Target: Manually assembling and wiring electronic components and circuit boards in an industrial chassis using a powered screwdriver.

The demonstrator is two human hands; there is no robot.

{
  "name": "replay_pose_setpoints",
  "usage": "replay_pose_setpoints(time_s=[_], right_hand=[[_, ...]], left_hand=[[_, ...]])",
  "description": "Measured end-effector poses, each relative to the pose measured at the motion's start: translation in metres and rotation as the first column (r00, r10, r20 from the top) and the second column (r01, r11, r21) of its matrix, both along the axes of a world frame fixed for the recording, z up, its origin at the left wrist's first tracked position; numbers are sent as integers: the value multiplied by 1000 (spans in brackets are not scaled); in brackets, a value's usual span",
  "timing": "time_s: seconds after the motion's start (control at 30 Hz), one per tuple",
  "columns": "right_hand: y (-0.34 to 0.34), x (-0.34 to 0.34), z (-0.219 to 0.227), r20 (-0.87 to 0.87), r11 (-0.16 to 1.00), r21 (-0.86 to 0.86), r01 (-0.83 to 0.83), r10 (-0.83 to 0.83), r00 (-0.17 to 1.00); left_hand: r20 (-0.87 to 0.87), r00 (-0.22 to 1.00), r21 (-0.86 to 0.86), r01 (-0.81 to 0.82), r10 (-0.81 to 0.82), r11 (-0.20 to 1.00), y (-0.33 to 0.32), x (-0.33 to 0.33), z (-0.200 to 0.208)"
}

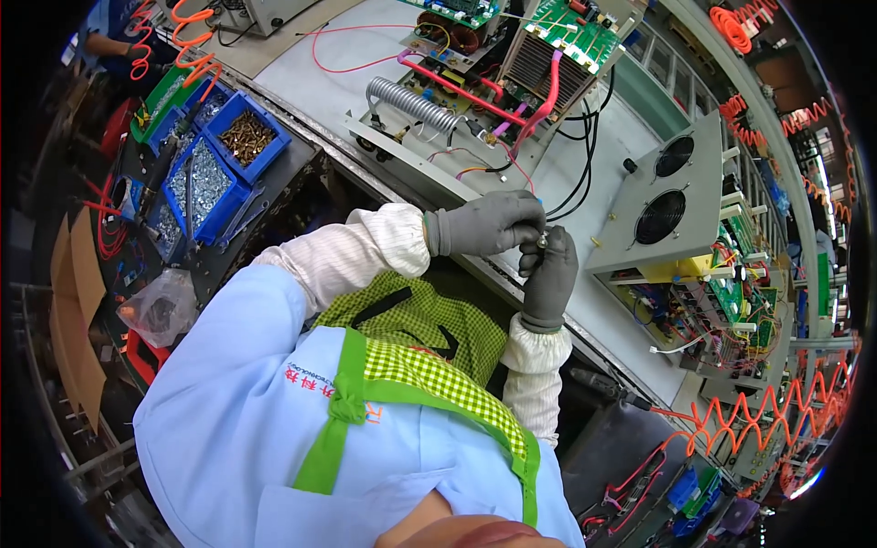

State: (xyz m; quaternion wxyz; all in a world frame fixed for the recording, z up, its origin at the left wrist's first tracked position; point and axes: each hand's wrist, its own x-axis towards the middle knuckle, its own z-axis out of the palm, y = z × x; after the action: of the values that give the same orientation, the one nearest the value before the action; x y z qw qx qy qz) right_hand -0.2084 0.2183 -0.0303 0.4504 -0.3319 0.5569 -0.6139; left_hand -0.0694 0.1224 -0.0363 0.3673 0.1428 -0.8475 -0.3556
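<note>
My left hand [484,225] and my right hand [550,283], both in grey gloves, meet at the front edge of the white workbench [598,315]. Their fingertips pinch together around a small shiny metal part [543,241], too small to name. Just beyond them is an open metal chassis [411,164] with a coiled silvery hose [413,102]. Thick red cables [546,99] run past a finned heat sink [546,73] topped by a green circuit board [580,29]. A thin red wire from the chassis reaches down close to my fingers.
Blue bins [245,137] of brass and silvery screws stand at the left, with wrenches [245,217] beside them. A grey panel with two black fans [660,217] and another wired unit stand at the right. Black cables [592,151] cross the bench. Orange coiled hoses [758,416] hang around.
</note>
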Motion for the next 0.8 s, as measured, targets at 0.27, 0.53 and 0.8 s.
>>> replay_pose_setpoints(time_s=[0.27,0.53,0.8], right_hand=[[4,5,6,-53,998,-53,-24,21,998],[-1,-14,14,-215,969,27,-244,244,946],[-64,-52,1,-299,962,-22,-272,253,920]], left_hand=[[59,998,65,-11,7,998,-4,5,3],[-94,995,688,83,-25,721,16,14,5],[96,995,203,-26,6,979,15,44,7]])
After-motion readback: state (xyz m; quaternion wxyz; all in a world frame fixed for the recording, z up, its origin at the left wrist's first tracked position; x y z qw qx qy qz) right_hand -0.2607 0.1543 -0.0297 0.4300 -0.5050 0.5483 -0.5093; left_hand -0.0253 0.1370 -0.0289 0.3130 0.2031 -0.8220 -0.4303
